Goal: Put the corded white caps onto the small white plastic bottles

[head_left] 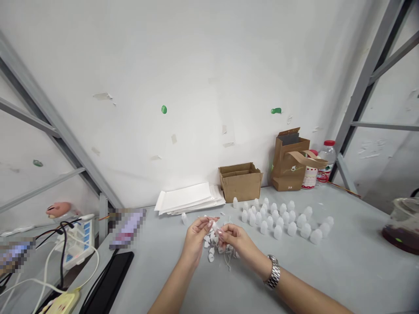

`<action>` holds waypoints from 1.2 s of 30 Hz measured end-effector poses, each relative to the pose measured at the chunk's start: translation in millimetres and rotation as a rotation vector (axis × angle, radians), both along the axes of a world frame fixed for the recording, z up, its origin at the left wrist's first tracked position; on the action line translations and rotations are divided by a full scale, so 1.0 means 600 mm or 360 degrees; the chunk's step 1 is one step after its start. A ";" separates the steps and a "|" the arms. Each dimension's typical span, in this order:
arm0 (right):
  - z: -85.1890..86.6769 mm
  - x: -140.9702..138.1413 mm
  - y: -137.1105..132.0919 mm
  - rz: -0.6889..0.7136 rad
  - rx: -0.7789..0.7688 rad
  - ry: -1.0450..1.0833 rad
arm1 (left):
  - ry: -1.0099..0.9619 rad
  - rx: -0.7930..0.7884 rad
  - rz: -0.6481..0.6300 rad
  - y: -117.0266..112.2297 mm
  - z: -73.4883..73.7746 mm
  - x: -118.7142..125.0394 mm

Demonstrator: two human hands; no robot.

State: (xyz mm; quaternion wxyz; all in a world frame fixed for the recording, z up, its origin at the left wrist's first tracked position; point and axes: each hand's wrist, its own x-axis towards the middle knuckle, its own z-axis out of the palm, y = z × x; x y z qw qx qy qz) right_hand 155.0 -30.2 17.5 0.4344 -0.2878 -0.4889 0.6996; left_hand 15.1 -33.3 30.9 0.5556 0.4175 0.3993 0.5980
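Head view: a white piece (215, 226) sits between the left hand (195, 237) and right hand (238, 240), pinched in the fingertips of both. So small a hold could slip, losing it among the loose bits (211, 257) below; a wide rightward sweep might topple the nearest domes (278, 232).

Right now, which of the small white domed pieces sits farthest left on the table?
The lone piece in front of the flat white stack, left of the left hand; the others stand in front of the cardboard box or farther right.
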 end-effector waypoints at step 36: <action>-0.014 -0.003 -0.012 -0.0217 0.0362 -0.0546 | -0.0642 -0.0354 -0.0071 0.004 0.001 -0.007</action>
